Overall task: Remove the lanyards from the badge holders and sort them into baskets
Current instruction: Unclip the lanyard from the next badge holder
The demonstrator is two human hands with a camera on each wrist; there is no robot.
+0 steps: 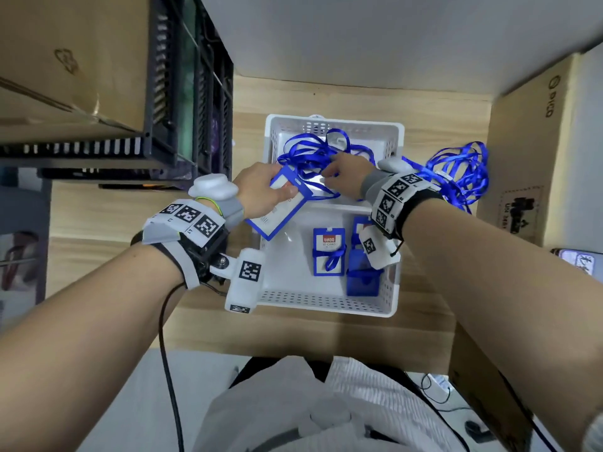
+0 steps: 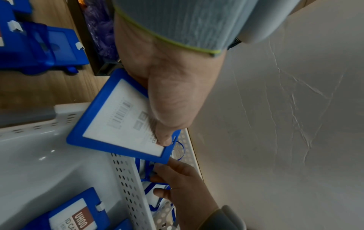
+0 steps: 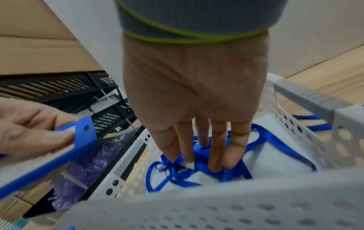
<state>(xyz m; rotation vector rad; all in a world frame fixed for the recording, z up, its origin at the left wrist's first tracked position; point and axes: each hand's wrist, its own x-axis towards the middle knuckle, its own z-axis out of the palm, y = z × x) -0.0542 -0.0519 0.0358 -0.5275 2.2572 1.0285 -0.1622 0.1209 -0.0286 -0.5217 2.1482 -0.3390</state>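
My left hand (image 1: pixel 261 190) grips a blue badge holder (image 1: pixel 277 210) by its top edge, tilted over the near white basket's (image 1: pixel 326 308) far left corner. The left wrist view shows the thumb pressed on the holder (image 2: pixel 118 124). My right hand (image 1: pixel 339 176) reaches down into the far white basket (image 1: pixel 332 120). Its straight fingers (image 3: pixel 216 147) rest on the blue lanyards (image 3: pixel 177 174) and a white clip there; the thumb is hidden. Several blue badge holders (image 1: pixel 329 252) lie in the near basket.
A tangle of blue lanyards (image 1: pixel 456 171) lies on the wooden table right of the far basket. A black slotted crate (image 1: pixel 189 93) and a cardboard box (image 1: pixel 65 60) stand at the left, another cardboard box (image 1: pixel 528 151) at the right.
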